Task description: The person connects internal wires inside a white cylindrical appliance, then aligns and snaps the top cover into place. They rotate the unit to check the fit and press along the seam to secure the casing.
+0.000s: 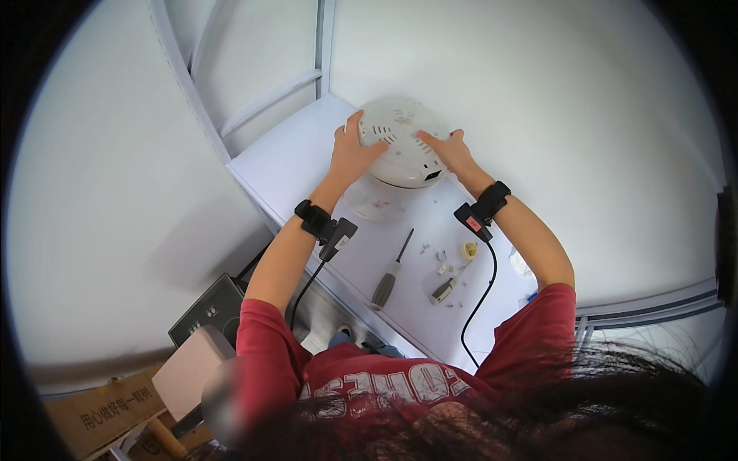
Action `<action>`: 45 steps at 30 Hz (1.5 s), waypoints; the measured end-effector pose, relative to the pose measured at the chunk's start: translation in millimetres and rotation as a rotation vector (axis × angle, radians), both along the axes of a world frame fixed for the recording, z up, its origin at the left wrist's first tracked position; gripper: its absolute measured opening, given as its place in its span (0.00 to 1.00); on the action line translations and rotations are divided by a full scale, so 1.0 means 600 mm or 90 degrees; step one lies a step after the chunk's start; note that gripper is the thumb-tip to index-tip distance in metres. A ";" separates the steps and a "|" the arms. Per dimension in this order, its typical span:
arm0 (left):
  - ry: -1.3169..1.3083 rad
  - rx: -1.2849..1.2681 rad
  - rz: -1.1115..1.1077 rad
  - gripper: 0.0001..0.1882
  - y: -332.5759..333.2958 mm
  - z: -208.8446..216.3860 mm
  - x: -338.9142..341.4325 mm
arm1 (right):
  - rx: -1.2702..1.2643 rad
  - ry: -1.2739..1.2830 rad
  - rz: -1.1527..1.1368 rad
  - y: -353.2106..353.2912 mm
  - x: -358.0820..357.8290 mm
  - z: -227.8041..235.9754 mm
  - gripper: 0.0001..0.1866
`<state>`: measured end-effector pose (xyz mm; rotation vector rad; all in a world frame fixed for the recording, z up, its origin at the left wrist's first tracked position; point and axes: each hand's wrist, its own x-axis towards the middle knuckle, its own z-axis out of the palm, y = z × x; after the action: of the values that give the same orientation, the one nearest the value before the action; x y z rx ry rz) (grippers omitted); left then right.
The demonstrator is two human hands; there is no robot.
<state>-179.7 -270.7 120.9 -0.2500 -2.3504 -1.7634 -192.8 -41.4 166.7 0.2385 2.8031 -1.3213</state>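
Note:
A round white appliance [405,157] stands on the white table with its vented base facing up. Slots, small round holes and a dark rectangular socket show on that base; its exact kind is not plain. My left hand [356,150] grips its left edge, thumb lying across the base by the slots. From the right, my right hand [453,154] holds the opposite edge, its thumb also pressed on the base. The fingers wrapped down the sides are partly hidden. Nearer me lie a grey-handled screwdriver [386,286] with a dark shaft and a second, shorter screwdriver [443,291].
A small yellowish round part [469,250] and several screws and small pieces [442,268] are scattered right of the long screwdriver. Cables hang from black bands on both wrists. White walls stand behind and right of the table [280,150]. A cardboard box [108,411] is at lower left.

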 end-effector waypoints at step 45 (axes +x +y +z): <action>0.069 -0.295 0.142 0.31 -0.012 0.044 0.014 | -0.331 -0.153 0.175 0.075 0.048 -0.005 0.54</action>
<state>-171.3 -278.0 147.4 -0.1357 -2.5600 -1.0675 -164.1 3.4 163.5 -0.0089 2.1151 -1.7419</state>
